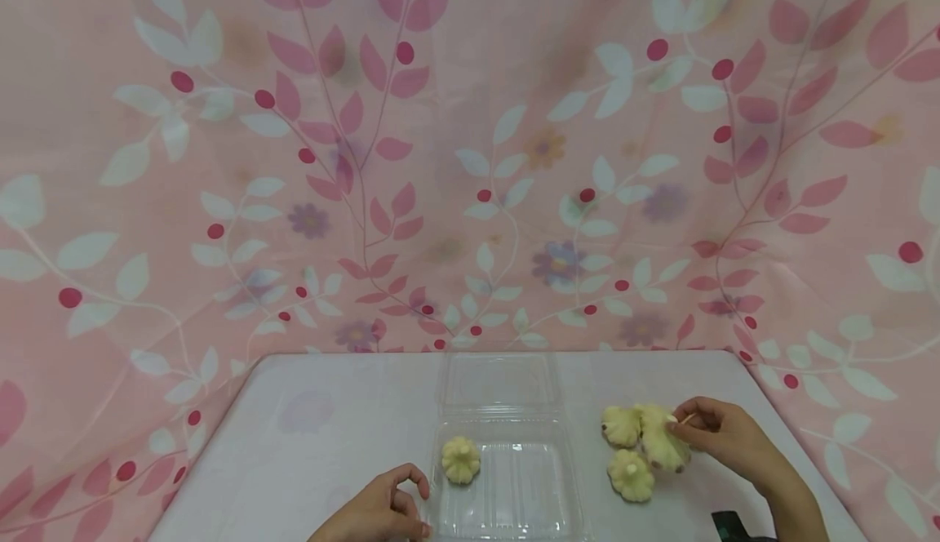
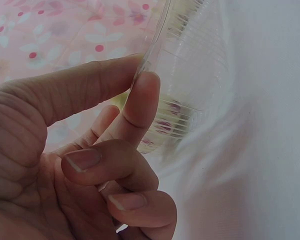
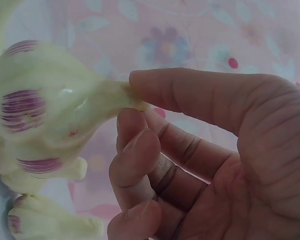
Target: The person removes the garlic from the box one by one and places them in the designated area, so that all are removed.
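Note:
My left hand [image 1: 380, 509] is at the left edge of an open clear plastic clamshell box [image 1: 514, 489]. In the left wrist view its thumb and forefinger pinch the rim of the box [image 2: 197, 65]. One pale garlic bulb [image 1: 460, 460] sits in the box's left part, stem up. To the right of the box, my right hand [image 1: 727, 440] pinches the stem of another garlic bulb [image 3: 45, 100] between thumb and fingertips. Close by lie more garlic bulbs [image 1: 630, 477], with purple streaks showing in the right wrist view.
The box's lid [image 1: 503, 383] lies folded back toward the far edge of the white table [image 1: 294, 460]. Behind the table hangs a pink cloth [image 1: 455, 158] printed with leaves and flowers. A dark object [image 1: 729, 526] shows beside the right forearm.

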{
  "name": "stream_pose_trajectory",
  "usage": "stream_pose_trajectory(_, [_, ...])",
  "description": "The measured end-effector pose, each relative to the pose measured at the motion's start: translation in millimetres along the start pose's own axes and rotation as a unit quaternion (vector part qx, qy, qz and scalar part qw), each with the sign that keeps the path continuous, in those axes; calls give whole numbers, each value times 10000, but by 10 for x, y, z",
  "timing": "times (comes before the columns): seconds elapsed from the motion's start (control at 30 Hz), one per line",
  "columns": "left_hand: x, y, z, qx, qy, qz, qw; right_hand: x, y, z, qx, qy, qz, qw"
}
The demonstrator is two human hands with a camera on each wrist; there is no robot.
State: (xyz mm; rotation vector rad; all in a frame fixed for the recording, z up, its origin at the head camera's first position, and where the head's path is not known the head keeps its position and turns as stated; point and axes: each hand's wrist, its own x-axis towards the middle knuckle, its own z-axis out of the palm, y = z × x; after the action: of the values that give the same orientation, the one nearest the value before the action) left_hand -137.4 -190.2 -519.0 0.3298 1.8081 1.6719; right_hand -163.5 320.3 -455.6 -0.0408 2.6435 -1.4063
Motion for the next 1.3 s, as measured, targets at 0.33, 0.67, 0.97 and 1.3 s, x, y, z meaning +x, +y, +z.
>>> stream_pose_trajectory(0.33, [-1, -2, -12, -57, -128, 120, 9998, 8, 44, 35, -379, 133, 291, 9988])
stream_pose_trajectory(0.67, [17, -7, -23, -89, -131, 57, 9999, 12, 63, 64, -518, 138, 385, 9978])
stream_pose_trajectory(0.97, [11, 20, -3, -113, -63, -35, 9999, -2, 101, 81, -565, 136, 310, 9978])
stream_pose_trajectory(1.3, [-7, -6, -2, -162, -124, 42, 9998, -3, 192, 103, -675, 97, 292, 9972])
